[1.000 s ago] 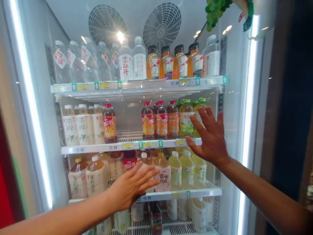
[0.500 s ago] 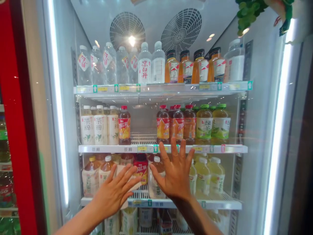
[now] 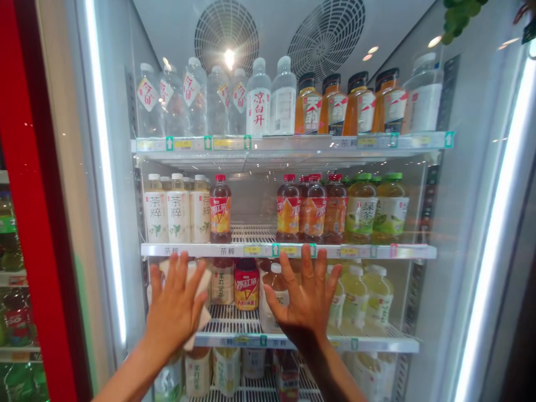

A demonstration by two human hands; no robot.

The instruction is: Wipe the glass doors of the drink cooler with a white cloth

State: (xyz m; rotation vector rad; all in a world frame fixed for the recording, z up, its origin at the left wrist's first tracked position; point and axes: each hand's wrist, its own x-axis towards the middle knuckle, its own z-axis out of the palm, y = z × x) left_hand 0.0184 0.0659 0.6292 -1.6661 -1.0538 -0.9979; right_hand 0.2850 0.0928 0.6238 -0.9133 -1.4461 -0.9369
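Note:
My left hand is flat, fingers a little apart, over a pale cloth at the glass front of a drinks fridge. Part of the cloth shows past its right side; the rest is under the palm. To its right, my right hand is spread with nothing in it, palm toward the glass. Whether it touches the glass I cannot tell. Behind the hands, inside the fridge, a red and yellow iced tea bottle stands between them on the lower shelf. A white-capped bottle is partly covered by my right hand.
Clear water bottles and amber bottles with black caps line the top shelf. Red-capped tea bottles and green-capped ones stand on the middle shelf. Bright light strips run down both sides.
My left hand has moved left and turned more upright, taking the cloth along. My right hand stays spread, slightly right and lower in view. The view has shifted a little.

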